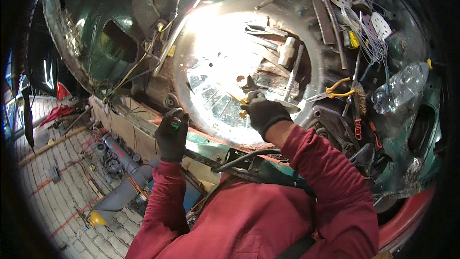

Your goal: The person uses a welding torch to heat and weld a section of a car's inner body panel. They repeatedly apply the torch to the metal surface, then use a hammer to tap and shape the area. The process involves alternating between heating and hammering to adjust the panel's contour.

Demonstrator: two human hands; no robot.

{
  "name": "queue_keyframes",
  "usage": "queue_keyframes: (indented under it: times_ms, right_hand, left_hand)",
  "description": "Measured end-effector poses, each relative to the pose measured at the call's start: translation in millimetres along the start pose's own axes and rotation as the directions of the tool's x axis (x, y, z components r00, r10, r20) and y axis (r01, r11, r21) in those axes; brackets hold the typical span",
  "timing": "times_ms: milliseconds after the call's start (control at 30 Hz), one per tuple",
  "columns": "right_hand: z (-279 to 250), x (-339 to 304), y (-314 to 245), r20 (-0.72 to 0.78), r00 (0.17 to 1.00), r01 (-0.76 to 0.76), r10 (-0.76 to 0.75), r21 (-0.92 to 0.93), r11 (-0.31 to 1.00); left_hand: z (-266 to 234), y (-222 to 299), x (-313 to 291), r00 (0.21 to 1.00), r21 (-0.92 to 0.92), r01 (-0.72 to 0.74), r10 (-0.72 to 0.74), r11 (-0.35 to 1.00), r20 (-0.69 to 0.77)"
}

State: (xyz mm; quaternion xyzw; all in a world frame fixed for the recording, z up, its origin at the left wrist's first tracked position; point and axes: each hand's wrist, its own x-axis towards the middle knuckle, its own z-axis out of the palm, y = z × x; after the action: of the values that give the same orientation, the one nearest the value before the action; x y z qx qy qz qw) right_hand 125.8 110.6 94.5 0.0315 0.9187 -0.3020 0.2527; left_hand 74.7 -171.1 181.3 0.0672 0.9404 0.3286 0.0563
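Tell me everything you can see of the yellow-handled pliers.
The pliers have two curved yellow-orange handles, apparently plastic- or rubber-coated, and a grey, metal-looking nose. They lie at the right side of the round well, nose pointing left and slightly toward the wearer, handles spread apart toward the right. Whether the tips are parted is too small to tell. The lower handle ends close by a brown-bristled brush; contact is unclear. The right hand is to their left, not touching them.
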Motion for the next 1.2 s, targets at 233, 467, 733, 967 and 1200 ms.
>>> queue_keyframes:
  times_ms: [233, 467, 733, 967, 1200]
  right_hand:
    - [-8.3, -4.5, 0.8, -0.015, 1.000, -0.018, 0.022, 0.234, 0.972]
    - [-4.2, -0.8, 7.6, 0.048, 0.999, -0.042, 0.027, 0.352, 0.935]
    - [-30.5, -12.1, 21.2, 0.007, 0.998, -0.065, 0.069, 0.440, 0.895]
    - [1.0, -9.3, 17.9, -0.026, 1.000, -0.001, 0.013, 0.398, 0.918]
    - [2.5, -6.1, 15.6, 0.027, 0.998, -0.057, 0.051, 0.403, 0.913]
  left_hand:
    - [51.1, 53.4, 74.3, 0.906, -0.114, 0.040, 0.012, 0.993, 0.424]
    - [209.8, 172.6, 166.1, 0.705, -0.266, -0.406, 0.484, 0.875, 0.518]
    - [349.9, 224.1, 266.6, 0.694, 0.015, 0.051, -0.046, 0.999, 0.719]
    - [420.1, 150.0, 358.5, 0.739, -0.123, -0.231, 0.256, 0.965, 0.623]
    - [340.7, 143.2, 312.9, 0.068, 0.048, -0.967, 0.073, 0.249, 0.995]
